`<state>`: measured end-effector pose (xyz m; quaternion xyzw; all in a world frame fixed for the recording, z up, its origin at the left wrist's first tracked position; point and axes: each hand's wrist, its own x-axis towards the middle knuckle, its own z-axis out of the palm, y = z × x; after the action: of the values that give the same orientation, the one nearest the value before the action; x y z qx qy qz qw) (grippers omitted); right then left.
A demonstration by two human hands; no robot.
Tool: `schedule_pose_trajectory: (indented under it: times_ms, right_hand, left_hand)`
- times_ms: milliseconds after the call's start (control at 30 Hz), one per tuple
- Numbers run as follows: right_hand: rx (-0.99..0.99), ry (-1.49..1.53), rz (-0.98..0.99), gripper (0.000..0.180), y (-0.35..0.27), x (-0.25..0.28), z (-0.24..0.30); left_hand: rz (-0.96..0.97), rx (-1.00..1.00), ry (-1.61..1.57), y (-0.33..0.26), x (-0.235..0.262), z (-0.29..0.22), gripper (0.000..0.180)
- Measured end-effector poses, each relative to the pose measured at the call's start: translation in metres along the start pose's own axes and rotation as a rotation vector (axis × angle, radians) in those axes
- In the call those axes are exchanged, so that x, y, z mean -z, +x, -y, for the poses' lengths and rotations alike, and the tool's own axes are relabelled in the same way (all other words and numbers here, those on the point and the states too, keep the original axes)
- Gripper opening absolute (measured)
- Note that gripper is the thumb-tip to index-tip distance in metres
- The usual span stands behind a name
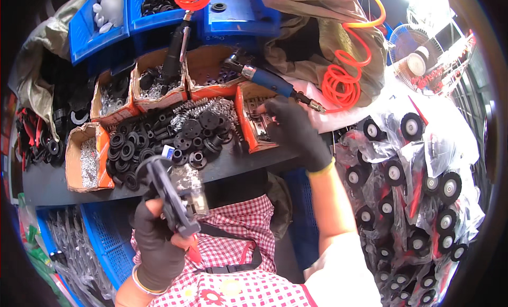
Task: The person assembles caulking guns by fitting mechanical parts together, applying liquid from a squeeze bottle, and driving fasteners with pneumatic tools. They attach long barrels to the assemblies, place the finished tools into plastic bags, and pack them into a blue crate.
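My left hand (pixel 157 249), in a dark glove with bare fingertips, is closed around a black plastic bracket-like part (pixel 172 198) held tilted above my lap. Beside that part is a shiny, pale piece (pixel 189 188), blurred; whether the two are joined I cannot tell. A red tip (pixel 194 252) shows below my left fingers. My right hand (pixel 297 132), gloved the same way, reaches over an orange-edged cardboard box (pixel 263 147) of small metal pieces (pixel 259 126). Its fingers point down into the box; their grip is partly hidden and blurred.
Black rings and discs (pixel 127 153) and springs (pixel 211 107) are heaped on the dark bench (pixel 227 166). Cardboard boxes (pixel 87 172) hold small hardware. A blue air tool (pixel 267 82) lies near my right hand, with an orange coiled hose (pixel 341 87). Wheeled parts (pixel 394 172) stand at right.
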<state>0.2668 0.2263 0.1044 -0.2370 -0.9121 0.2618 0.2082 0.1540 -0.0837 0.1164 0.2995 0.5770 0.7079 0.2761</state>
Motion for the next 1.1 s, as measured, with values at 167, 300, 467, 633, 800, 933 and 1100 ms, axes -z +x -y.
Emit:
schedule_pose_trajectory:
  times_ms: [167,300,467,633,800,933,1100]
  right_hand:
    - [0.154,-0.252,0.260,0.025,0.001,0.009,-0.075]
    - [0.186,-0.198,0.378,0.025,0.001,0.010,-0.073]
    - [0.221,-0.256,-0.089,0.032,-0.043,0.007,-0.021]
    - [0.649,-0.216,-0.219,0.032,-0.094,0.010,0.043]
    - [0.627,-0.294,-0.206,0.031,-0.108,0.016,0.050]
    - [0.578,-0.344,-0.213,0.037,-0.127,0.017,0.049]
    - [0.452,-0.020,-0.040,0.045,-0.144,0.028,0.031]
  left_hand:
    - [0.192,0.310,-0.494,0.021,-0.044,-0.002,0.048]
    - [0.165,0.506,-0.416,0.033,-0.079,0.012,0.043]
    - [0.057,0.701,-0.428,0.041,-0.102,0.039,0.027]
    - [0.093,0.469,-0.350,0.039,-0.110,0.056,0.026]
    - [0.074,0.419,-0.094,0.030,-0.115,0.075,0.024]
    - [0.184,0.124,0.054,0.017,-0.114,0.070,0.053]
    - [0.250,0.473,-0.431,-0.006,-0.111,0.084,0.059]
